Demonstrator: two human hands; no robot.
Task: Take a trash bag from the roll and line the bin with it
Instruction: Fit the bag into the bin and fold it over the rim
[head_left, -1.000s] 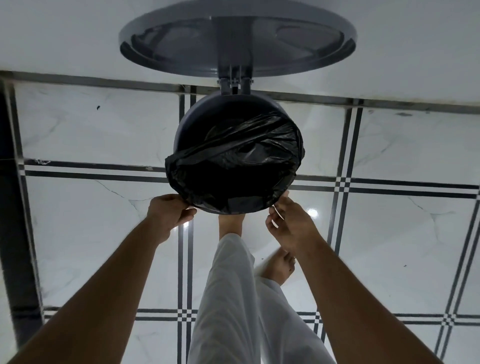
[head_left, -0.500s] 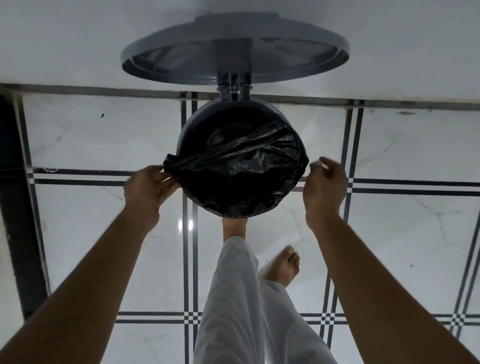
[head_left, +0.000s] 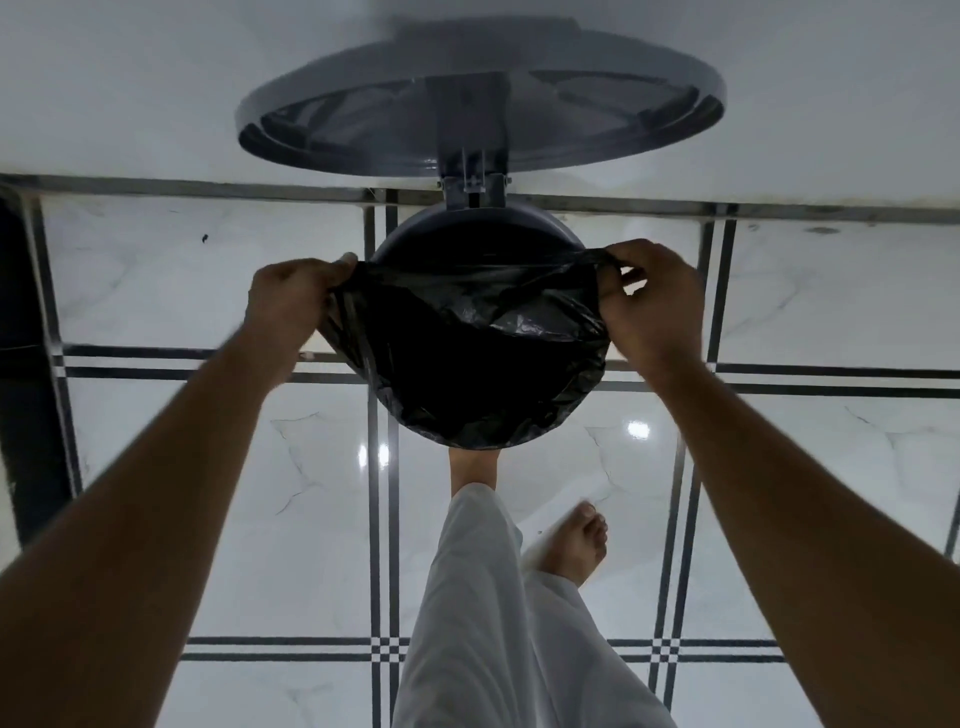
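Looking down through the head camera, I see a round grey bin (head_left: 478, 228) standing on a glossy white tiled floor (head_left: 156, 270) crossed by dark double lines. Its lid (head_left: 478, 104) is swung up and stands open on the hinge at the far side, its underside facing me. A black trash bag (head_left: 467, 364) is draped over the near part of the bin's mouth, its plastic already folded down over the near rim and the sides, while the far arc of the rim shows bare grey.

My left hand (head_left: 291, 306) is pinched tight on the bag's edge at the left of the bin, fingers curled around a bunch of the plastic. My right hand (head_left: 654, 301) grips the edge at the right side, thumb and fingertips closed on a gathered fold. Between the two hands the bag's free hem runs as a taut line across the opening, just short of the far rim. Both hands are well apart, one on each side of the bin.

Below the bin I see a bare foot (head_left: 472, 467) tucked under its near edge, and a second bare foot (head_left: 576, 540) to the right on the tiles. White trouser legs (head_left: 478, 623) fill the lower middle of the view.
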